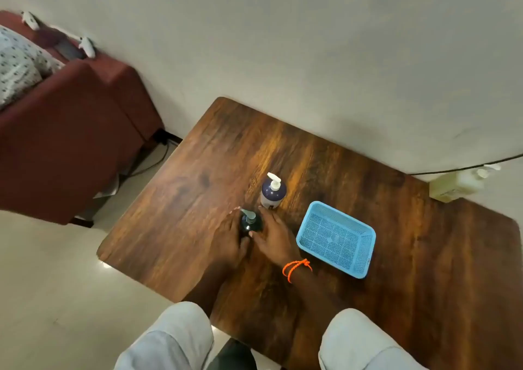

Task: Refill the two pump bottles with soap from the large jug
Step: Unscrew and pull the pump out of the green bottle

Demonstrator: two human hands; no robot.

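Far left, a maroon sofa (65,132) with a patterned cushion; not part of the job. Wood table (198,171) fills the middle. On it, near centre, my left hand (230,235) and right hand (271,238) sit either side of the dark bottle (250,224), fingers laid against its sides; I read both as gripping it, though the fingers look fairly straight and the hold may be light. Its pump head points up and left, still seated on the neck as far as I can tell. An orange cord (297,266) circles the right wrist. Just behind the dark bottle stands the white bottle (273,191), upright, pump on, apparently apart from the right fingertips but very near them. To the right lies a blue basket (336,239), nothing visible in it. Far right, off the table's back corner by the wall, a pale container (458,184) that I take to be the jug; it is blurred and I cannot confirm the cap. Judgement: early stage, neither pump looks removed. Risks: twisting the dark pump off could swing a knuckle into the white bottle and topple it, since they stand so close. The jug is well apart from the bottles, so fetching it means a long reach, and a heavy pour into narrow necks invites overflow onto the wood.
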